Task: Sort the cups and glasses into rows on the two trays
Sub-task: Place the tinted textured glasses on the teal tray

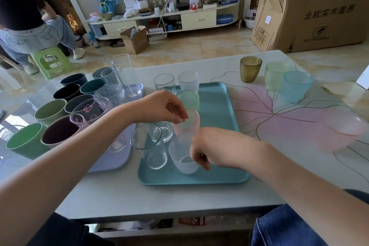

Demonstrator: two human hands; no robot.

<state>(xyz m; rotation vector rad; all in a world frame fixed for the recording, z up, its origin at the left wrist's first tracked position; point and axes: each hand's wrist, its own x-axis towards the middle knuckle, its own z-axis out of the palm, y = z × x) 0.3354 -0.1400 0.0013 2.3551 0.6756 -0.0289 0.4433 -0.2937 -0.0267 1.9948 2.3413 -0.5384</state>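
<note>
- The pink textured cup [186,124] stands upright on the teal tray [223,106], in the right-hand row behind a frosted white cup [182,158].
- The left hand [159,107] pinches the pink cup's rim from about ten o'clock; the right hand [201,148] grips the frosted cup's rim from three o'clock.
- Loose cups, amber [250,69], green [276,76], blue [297,86] and a nearer pink one [339,130], lie toward one and two o'clock, nearer the right hand.
- The lilac tray [111,164] is at nine o'clock.

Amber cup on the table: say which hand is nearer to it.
Right. The right hand is over the teal tray, at a frosted glass, with the amber cup beyond it to the right. The left hand is farther left, at the pink cup.
</note>
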